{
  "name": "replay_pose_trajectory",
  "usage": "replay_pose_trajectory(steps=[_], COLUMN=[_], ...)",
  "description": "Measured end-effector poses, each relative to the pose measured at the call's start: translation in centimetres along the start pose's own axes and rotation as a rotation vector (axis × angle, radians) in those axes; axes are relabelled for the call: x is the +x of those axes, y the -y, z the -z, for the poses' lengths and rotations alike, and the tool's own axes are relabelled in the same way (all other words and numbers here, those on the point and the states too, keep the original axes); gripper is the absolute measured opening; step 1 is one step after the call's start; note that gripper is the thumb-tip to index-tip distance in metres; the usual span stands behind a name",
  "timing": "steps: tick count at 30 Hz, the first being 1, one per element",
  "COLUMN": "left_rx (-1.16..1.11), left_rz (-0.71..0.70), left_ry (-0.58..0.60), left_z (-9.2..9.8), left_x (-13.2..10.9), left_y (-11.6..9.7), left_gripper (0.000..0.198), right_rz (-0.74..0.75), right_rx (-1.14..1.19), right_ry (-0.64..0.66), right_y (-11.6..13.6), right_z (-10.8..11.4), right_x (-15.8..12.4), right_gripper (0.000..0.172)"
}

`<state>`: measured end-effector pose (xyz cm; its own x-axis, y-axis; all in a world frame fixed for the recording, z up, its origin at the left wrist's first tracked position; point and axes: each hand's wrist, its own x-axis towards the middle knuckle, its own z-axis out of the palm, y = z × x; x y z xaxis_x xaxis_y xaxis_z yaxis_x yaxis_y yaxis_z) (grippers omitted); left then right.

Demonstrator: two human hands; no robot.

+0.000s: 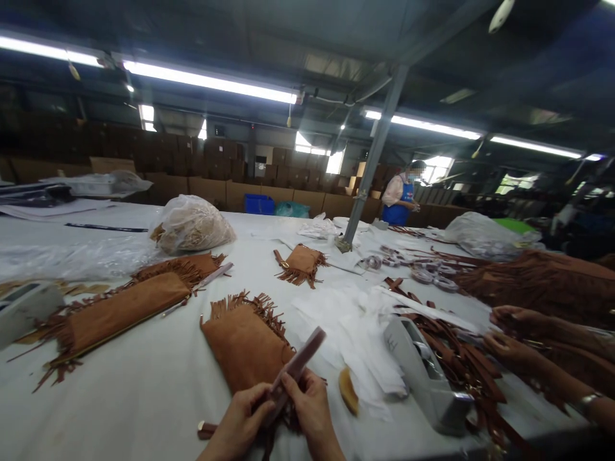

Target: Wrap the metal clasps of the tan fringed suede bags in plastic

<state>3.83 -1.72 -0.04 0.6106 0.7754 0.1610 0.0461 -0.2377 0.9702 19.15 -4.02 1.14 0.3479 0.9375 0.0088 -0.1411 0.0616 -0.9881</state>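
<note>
My left hand (243, 413) and my right hand (310, 400) both pinch a flat, pale mauve strip (308, 349), which looks like a strap wrapped in film. It slants up to the right over the near corner of a brown fringed bag (247, 342) lying flat on the table. Brown fringe hangs just below my fingers. A short brown strap end with a metal tip (206, 429) pokes out left of my left wrist. The lower part of the strip is hidden by my hands.
A grey tape dispenser (423, 378), white tissue sheets (355, 333) and a curved tan piece (348, 390) lie to the right. A co-worker's hands (514, 333) work beside brown straps (456, 358). Another fringed bag (129, 307) lies left. A metal post (372, 166) rises behind.
</note>
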Motion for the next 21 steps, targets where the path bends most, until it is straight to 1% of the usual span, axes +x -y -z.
replay_pose_trajectory(steps=[3,6,8,11,14,18,21], left_rx=[0.1,0.154,0.16,0.139,0.117,0.068,-0.045], left_rz=[0.022,0.052,0.072,0.095,0.09,0.08,0.071], left_ry=[-0.052,-0.116,-0.139,-0.14,-0.152,-0.156,-0.145], left_z=[-0.1,-0.3,-0.4,-0.5,-0.6,-0.7,-0.6], left_x=[-0.2,-0.3,-0.2,0.0,0.1,0.0,-0.1], left_y=[1.6,2.5,2.6,2.4,2.3,2.3,2.3], left_gripper=[0.027,0.026,0.024,0.024,0.023,0.022,0.016], right_rz=[0.002,-0.016,-0.029,-0.089,-0.131,-0.137,-0.142], right_rx=[0.031,0.027,0.0,-0.028,0.051,0.124,0.129], right_ry=[-0.021,0.006,0.043,0.157,0.24,0.234,0.222], right_y=[-0.6,-0.9,-0.9,-0.9,-1.4,-2.3,-2.8], right_z=[-0.1,0.1,0.2,0.4,0.3,0.0,-0.2], right_x=[0.4,0.5,0.3,-0.3,-0.8,-1.0,-0.7], right_gripper=[0.048,0.048,0.045,0.038,0.036,0.037,0.037])
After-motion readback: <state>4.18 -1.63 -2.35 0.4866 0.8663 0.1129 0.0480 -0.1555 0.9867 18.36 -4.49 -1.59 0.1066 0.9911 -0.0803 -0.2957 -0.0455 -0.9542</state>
